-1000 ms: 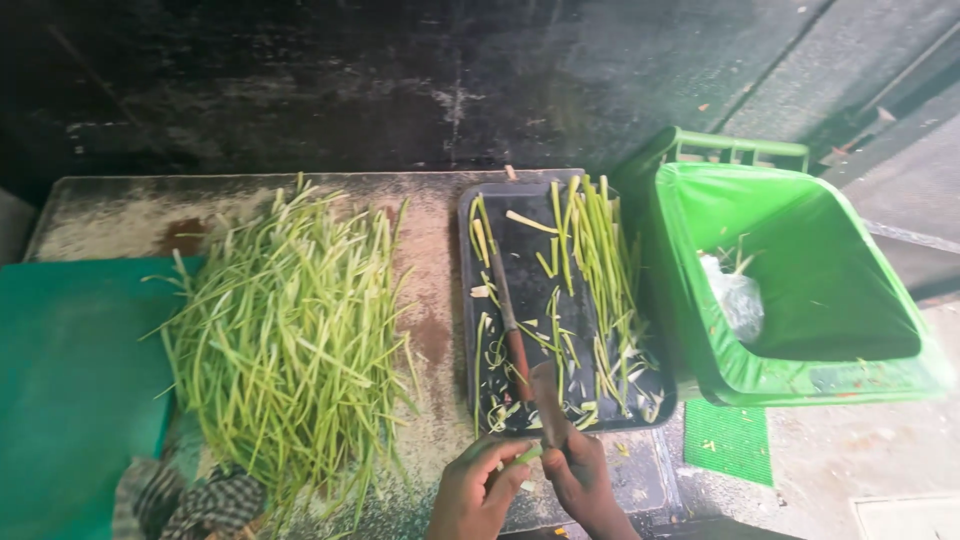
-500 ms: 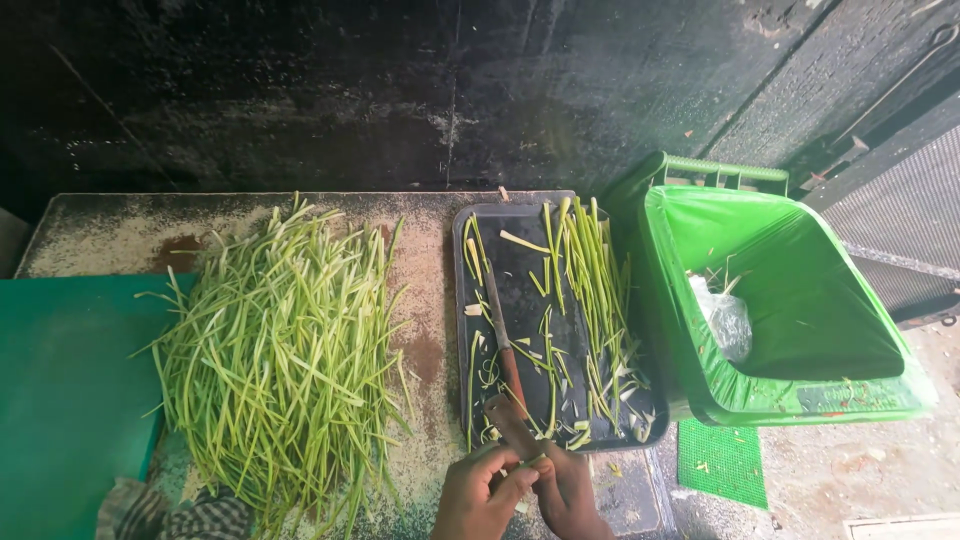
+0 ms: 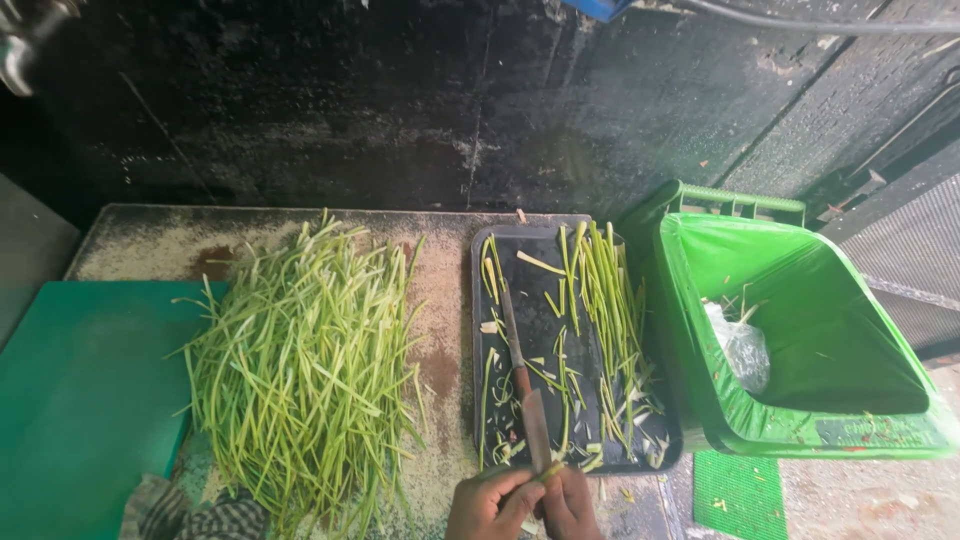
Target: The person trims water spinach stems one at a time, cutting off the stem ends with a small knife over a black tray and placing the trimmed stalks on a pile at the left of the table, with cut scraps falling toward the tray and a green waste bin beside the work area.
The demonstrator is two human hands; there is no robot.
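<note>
At the near edge of the surface, my left hand pinches one thin green stem; my right hand is closed round the knife, its blade lying out over the black tray. I judge the stem light, limp and slightly slick, best held near the cut end. Loose stems lie heaped to the left, smooth and stringy; trimmings litter the tray. A green bin stands to the right.

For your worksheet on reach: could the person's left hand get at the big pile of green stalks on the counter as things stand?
Probably yes. The left hand is at the counter's near edge, and the pile lies just to its left with only bare counter between. But its grip is busy on a stalk just now.
</note>
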